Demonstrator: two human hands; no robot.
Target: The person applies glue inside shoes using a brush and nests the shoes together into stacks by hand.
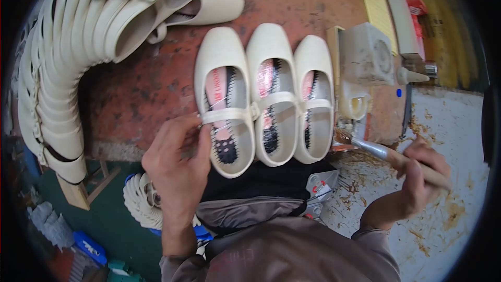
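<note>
Three cream strap shoes stand side by side at the table's front edge, toes pointing away from me: a left shoe (pixel 222 47), a middle shoe (pixel 269 39) and a right shoe (pixel 313 52). Inside each, a pink and black printed strip with stitching shows. My left hand (pixel 177 154) pinches the outer end of the left shoe's strap (pixel 225 115) between thumb and fingers. Fingers of my right hand (pixel 417 177) are wrapped round the wooden handle of a brush (pixel 378 151). Its brown bristles are beside the right shoe's heel, close to the glue-stained board.
A long curved row of nested cream shoes (pixel 52 94) fills the left side. At right stand a cloudy plastic container (pixel 365 55), a nozzle bottle (pixel 412 76) and a white box (pixel 404 26). Dried glue streaks the pale surface (pixel 443 141). More shoes (pixel 141 198) lie below left.
</note>
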